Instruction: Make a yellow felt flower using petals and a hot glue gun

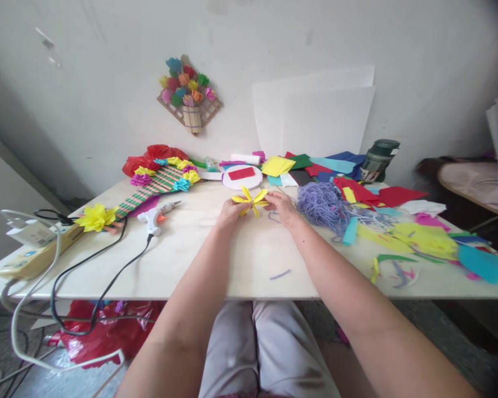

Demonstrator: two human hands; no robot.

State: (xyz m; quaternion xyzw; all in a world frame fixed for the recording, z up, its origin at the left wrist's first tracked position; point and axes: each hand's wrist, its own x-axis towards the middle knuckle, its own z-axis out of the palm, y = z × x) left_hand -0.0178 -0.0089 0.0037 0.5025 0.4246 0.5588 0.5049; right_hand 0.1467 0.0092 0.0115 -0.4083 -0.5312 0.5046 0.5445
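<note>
A yellow paper flower (249,200) with narrow spread petals is held between my two hands, just above the middle of the table. My left hand (232,211) pinches it from the left side. Closed fingertips of my right hand (283,208) grip the petals on its right. Behind the flower lies a white round disc (254,178) with a red paper rectangle (241,173) on it. To the right of my right hand sits a tangled heap of lilac yarn (321,207).
At left are a glue gun (151,220) with a trailing cord, a power strip (37,255) and a flower-decorated woven fan shape (157,185). Coloured paper sheets (278,165), scraps and a dark bottle (379,160) fill the right. A snippet of yarn (280,275) lies near the front edge.
</note>
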